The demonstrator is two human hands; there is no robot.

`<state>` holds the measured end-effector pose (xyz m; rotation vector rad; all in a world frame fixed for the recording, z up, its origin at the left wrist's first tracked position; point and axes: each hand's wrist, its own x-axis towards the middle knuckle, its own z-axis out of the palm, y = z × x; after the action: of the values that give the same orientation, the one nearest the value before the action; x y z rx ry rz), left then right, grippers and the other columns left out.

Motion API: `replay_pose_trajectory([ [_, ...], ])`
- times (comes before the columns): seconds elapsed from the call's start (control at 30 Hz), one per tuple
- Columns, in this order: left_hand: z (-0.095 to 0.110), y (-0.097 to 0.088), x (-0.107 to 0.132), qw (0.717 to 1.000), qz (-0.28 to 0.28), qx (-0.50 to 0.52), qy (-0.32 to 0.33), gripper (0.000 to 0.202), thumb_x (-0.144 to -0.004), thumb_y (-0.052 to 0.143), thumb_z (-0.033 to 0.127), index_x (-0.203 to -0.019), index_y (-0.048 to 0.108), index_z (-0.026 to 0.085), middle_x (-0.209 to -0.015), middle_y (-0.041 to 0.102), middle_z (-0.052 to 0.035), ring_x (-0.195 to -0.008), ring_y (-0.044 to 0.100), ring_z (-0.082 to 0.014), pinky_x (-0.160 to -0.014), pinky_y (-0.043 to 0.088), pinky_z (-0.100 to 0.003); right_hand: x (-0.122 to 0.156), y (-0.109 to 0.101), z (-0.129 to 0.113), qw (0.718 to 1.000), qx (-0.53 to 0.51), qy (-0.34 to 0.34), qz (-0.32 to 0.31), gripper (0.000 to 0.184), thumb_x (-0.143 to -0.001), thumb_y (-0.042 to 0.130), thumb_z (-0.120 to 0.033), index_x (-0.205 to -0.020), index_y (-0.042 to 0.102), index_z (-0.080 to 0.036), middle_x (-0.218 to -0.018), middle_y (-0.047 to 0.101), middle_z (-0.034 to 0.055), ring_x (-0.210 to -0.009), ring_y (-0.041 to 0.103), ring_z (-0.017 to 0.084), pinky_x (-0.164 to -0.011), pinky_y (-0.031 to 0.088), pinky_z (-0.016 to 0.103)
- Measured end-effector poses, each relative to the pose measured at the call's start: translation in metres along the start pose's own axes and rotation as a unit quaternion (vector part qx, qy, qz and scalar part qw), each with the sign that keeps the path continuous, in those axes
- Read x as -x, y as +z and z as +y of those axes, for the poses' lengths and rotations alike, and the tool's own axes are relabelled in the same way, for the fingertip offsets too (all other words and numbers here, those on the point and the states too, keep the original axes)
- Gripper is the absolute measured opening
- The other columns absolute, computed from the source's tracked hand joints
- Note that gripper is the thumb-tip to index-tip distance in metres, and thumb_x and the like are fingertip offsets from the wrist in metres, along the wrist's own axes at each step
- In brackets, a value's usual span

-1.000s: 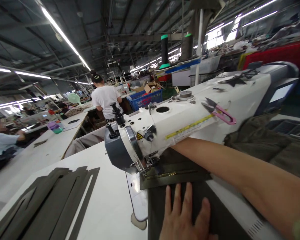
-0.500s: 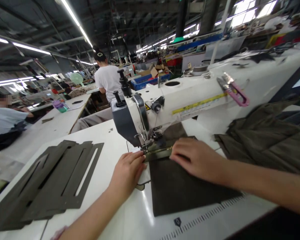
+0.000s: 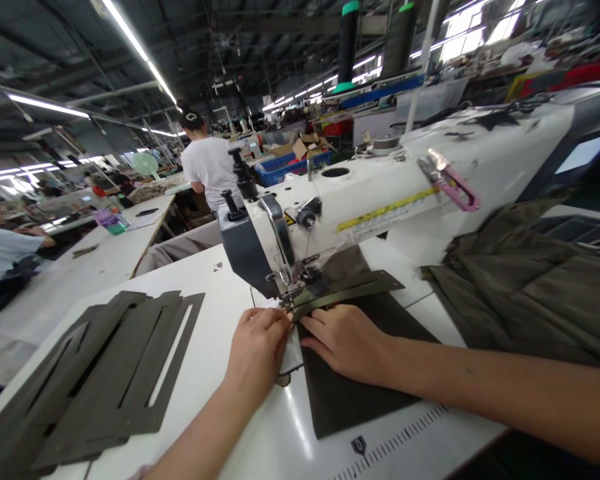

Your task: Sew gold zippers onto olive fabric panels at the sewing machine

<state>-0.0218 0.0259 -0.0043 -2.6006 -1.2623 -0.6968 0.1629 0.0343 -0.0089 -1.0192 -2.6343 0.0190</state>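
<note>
A dark olive fabric piece [image 3: 360,393] lies flat on the white table under the needle of a white sewing machine [image 3: 380,200]. A narrow olive strip [image 3: 350,288] angles up from the needle toward the right. My left hand [image 3: 257,347] rests at the fabric's near left corner by the presser foot, its fingertips pinched on the strip's end. My right hand [image 3: 347,340] lies on the fabric just right of it, fingers pressed down and pointing at the needle.
A stack of slotted olive pieces [image 3: 105,373] lies on the table at left. A heap of olive cloth [image 3: 525,293] sits at right. Pink-handled snips [image 3: 450,181] rest on the machine's arm. A person in a white shirt [image 3: 207,170] stands beyond; another sits far left.
My right hand has slid left and nearer along the fabric toward the needle. The narrow strip now shows, angled up to the right. My left hand stays by the presser foot.
</note>
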Motion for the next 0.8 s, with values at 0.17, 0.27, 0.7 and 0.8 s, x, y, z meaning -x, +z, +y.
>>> replay_pose_trajectory([
  [0.17, 0.007, 0.002, 0.002, 0.998, -0.02, -0.06, 0.014, 0.019, -0.085, 0.048, 0.01, -0.099, 0.061, 0.014, -0.094, 0.062, -0.0085, -0.082, 0.056, -0.0228, -0.077, 0.045, -0.039, 0.004, 0.003, 0.002, 0.992, 0.034, -0.071, 0.098, 0.023, -0.092, 0.042, -0.019, -0.087, 0.063, -0.013, -0.079, 0.061, 0.0077, -0.073, 0.055, 0.021, -0.065, 0.042, 0.035],
  [0.27, 0.008, 0.003, 0.003, 0.998, -0.013, -0.068, 0.015, 0.018, -0.086, 0.047, 0.01, -0.098, 0.06, 0.012, -0.093, 0.061, -0.009, -0.082, 0.055, -0.0232, -0.077, 0.044, -0.04, -0.002, 0.007, 0.005, 0.99, 0.043, -0.042, 0.126, 0.025, -0.089, 0.044, -0.017, -0.105, 0.059, -0.006, -0.104, 0.06, 0.0141, -0.096, 0.052, 0.026, -0.085, 0.042, 0.041],
  [0.7, 0.006, 0.004, -0.004, 0.995, -0.002, -0.09, 0.046, 0.025, -0.092, 0.037, 0.013, -0.089, 0.062, 0.012, -0.086, 0.062, -0.0084, -0.079, 0.057, -0.0216, -0.078, 0.044, -0.039, -0.011, 0.01, 0.016, 0.998, 0.009, -0.059, 0.035, 0.032, -0.087, 0.047, -0.014, -0.114, 0.054, 0.001, -0.116, 0.055, 0.0174, -0.11, 0.048, 0.027, -0.098, 0.038, 0.04],
  [0.8, 0.004, 0.006, -0.006, 0.995, -0.004, -0.088, 0.038, 0.024, -0.091, 0.039, 0.013, -0.085, 0.062, 0.012, -0.083, 0.062, -0.0081, -0.077, 0.056, -0.0217, -0.075, 0.045, -0.039, -0.015, 0.011, 0.018, 0.997, 0.005, -0.068, 0.045, 0.026, -0.086, 0.048, -0.012, -0.107, 0.057, -0.001, -0.11, 0.058, 0.0162, -0.107, 0.05, 0.026, -0.096, 0.04, 0.039],
])
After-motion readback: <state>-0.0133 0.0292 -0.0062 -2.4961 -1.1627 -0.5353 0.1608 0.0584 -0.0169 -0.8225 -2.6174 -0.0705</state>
